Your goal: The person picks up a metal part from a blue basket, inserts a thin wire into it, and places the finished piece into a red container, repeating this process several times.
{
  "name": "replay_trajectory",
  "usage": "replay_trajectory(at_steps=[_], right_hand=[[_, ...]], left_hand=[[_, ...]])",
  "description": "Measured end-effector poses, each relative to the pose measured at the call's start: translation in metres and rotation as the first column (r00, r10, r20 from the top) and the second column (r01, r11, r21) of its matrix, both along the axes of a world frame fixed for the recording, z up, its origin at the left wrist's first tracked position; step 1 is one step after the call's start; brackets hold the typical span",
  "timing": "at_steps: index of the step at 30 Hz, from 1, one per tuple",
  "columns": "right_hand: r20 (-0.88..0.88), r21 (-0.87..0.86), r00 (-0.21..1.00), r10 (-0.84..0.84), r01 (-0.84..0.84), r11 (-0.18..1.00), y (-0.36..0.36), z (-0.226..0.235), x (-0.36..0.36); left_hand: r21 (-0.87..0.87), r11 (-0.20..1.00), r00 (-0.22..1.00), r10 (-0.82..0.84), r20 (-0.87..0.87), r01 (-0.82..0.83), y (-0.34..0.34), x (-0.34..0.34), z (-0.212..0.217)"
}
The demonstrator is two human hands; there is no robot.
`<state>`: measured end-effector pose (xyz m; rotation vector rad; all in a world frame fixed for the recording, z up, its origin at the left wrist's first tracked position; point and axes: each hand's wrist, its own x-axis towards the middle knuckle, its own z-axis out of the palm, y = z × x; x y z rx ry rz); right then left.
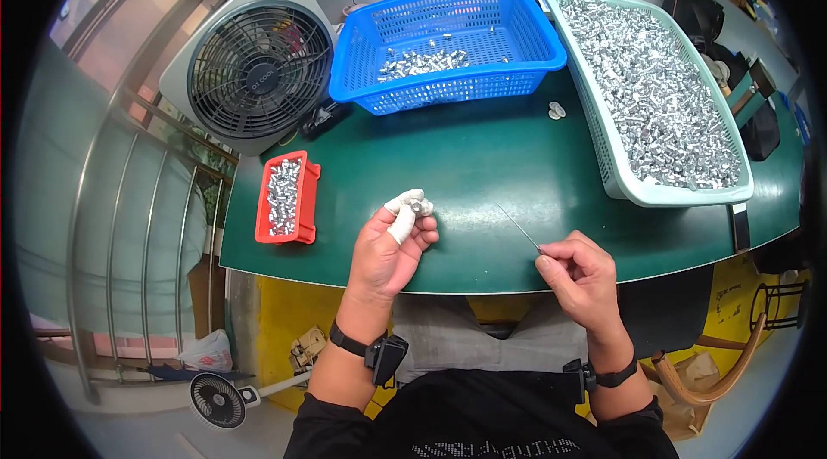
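Observation:
My left hand (393,233) is raised over the near edge of the green table, with white finger covers on the thumb and some fingertips. Pinched in those covered fingers is a small silvery metal fitting (416,206), partly hidden. To the right, my right hand (581,276) is closed round the near end of a thin metal rod (519,229), like a needle or pick, whose tip points up and left, apart from the left hand. Left of my left hand stands a red bin (307,201) full of similar small metal fittings (283,196).
A blue basket (448,84) at the back holds some metal fittings. The pale green basket (594,110) at right is heaped with them. A few flat round pieces (556,111) lie between. A box fan (258,71) stands at back left; a wooden chair (719,381) is at lower right.

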<state>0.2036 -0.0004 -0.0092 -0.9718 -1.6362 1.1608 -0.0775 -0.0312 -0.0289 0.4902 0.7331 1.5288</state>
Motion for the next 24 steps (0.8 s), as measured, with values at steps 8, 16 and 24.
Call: replay_trajectory(at_steps=[8, 16, 24], right_hand=[[0.032, -0.007, 0.999, 0.035, -0.035, 0.999, -0.002, 0.008, 0.003], [0.026, -0.001, 0.999, 0.027, -0.027, 1.0, -0.003, 0.014, 0.003], [0.068, 0.12, 0.991, 0.118, -0.125, 0.985, -0.002, 0.034, -0.03]], left_hand=[[-0.014, 1.0, 0.999, 0.007, -0.035, -0.008, -0.004, 0.001, 0.007], [-0.006, 1.0, 0.999, 0.0, -0.048, 0.0, -0.003, 0.008, 0.01], [0.016, 1.0, 0.994, 0.02, -0.107, -0.018, -0.005, 0.013, 0.006]])
